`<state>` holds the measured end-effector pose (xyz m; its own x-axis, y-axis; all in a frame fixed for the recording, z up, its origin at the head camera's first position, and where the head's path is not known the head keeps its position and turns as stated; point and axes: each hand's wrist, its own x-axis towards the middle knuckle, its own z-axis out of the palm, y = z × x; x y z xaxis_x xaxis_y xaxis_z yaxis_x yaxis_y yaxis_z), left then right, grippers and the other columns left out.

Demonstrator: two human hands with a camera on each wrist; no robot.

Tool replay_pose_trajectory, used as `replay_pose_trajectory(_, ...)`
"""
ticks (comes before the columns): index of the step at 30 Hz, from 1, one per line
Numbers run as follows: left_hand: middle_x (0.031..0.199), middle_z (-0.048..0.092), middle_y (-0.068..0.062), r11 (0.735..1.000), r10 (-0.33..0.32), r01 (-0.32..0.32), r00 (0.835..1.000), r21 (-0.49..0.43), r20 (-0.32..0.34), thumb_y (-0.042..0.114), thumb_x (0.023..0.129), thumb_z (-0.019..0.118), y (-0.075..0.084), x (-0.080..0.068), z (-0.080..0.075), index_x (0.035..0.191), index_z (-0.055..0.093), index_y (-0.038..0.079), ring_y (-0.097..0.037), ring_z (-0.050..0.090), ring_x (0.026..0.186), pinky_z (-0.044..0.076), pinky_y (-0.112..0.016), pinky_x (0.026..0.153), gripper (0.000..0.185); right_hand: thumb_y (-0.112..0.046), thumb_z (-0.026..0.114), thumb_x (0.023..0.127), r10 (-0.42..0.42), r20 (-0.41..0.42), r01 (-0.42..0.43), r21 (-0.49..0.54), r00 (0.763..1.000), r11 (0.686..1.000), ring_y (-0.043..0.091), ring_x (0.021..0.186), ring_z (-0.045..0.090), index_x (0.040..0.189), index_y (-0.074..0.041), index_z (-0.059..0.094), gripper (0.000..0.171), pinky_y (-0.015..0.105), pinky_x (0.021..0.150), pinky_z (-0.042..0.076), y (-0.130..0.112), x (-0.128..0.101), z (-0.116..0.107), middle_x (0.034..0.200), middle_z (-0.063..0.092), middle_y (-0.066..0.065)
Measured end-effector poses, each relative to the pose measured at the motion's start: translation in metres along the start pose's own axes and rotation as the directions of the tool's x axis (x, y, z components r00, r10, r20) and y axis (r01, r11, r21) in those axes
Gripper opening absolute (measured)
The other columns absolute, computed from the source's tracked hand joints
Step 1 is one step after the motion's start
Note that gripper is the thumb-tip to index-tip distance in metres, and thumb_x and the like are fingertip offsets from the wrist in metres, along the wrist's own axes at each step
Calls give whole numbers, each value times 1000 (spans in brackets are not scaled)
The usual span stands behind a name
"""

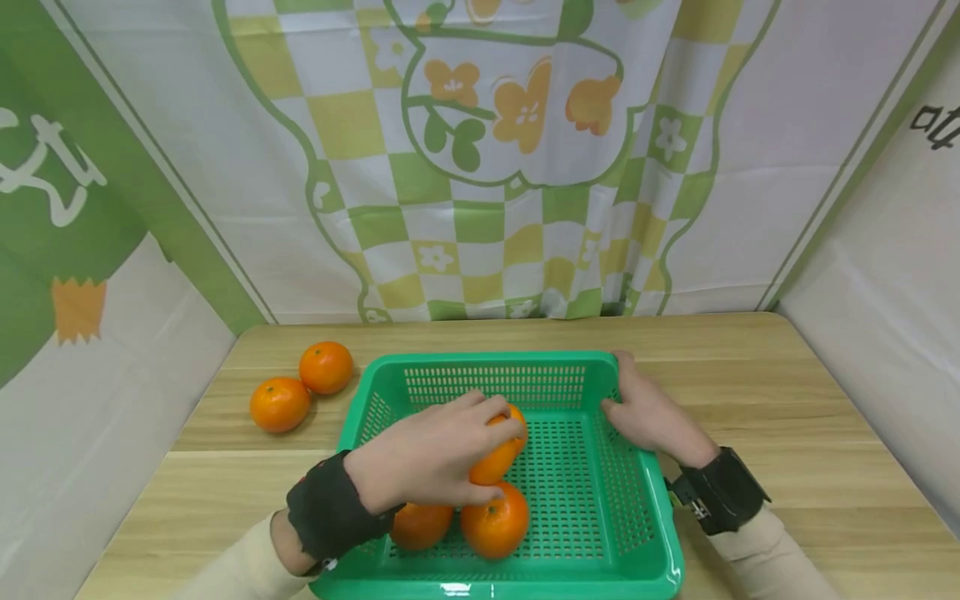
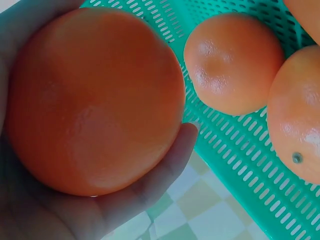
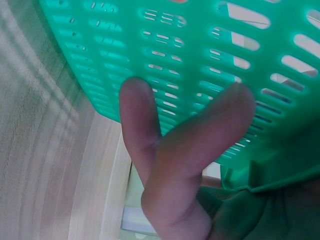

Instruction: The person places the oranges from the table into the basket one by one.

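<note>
Right now your left hand (image 1: 427, 454) is curled round an orange (image 1: 498, 450), fingers over its top and thumb underneath, holding it inside the green basket (image 1: 637, 517). From the left wrist view the orange (image 2: 95, 100) fills your palm, with the fingertips (image 2: 182, 137) wrapped under its lower edge. It hangs just above the basket floor, over and slightly behind two more oranges lying in the near left corner: one (image 1: 495, 525) directly below your thumb, the other (image 1: 420, 525) partly hidden under your wrist. Whether the held orange touches the one below, the pictures do not settle.

Your right hand (image 1: 648, 412) grips the basket's right rim near the far corner, thumb inside and fingers (image 3: 137, 120) pressed against the outside of the slotted wall (image 3: 200, 65). It is well clear of the fruit, so your left hand is the one at the oranges.

The orange is round, with no long axis to mind; open basket floor lies to its right and behind it.

Further out, two loose oranges (image 1: 280, 404) and (image 1: 326, 367) sit touching on the wooden bench (image 1: 787, 392), to the left of the basket and nearer your left hand. A green, yellow and white checked curtain (image 1: 480, 167) hangs behind the bench.
</note>
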<state>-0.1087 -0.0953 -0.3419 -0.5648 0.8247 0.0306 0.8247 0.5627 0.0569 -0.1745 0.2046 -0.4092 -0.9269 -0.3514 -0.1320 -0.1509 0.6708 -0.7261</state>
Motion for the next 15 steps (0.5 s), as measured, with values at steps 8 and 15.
replay_pose_trajectory(8,125,62,-3,1000,16,-17,997,17,74,47,91,80,5,9,5,133,62,16,-21,57,107,56,-22,84,55,-4,47,103,-5,-3,5,5,1000,1000,30,94,67,162,8,6,73,33,70,61,1,0,0,139,53,44)
replay_pose_trajectory(15,121,62,-2,992,59,-70,993,102,103,53,92,77,9,16,13,134,62,18,-19,57,105,55,-21,86,57,-6,48,103,8,-2,-8,-2,1000,1000,27,85,67,162,7,6,73,32,65,59,0,-1,0,133,58,41)
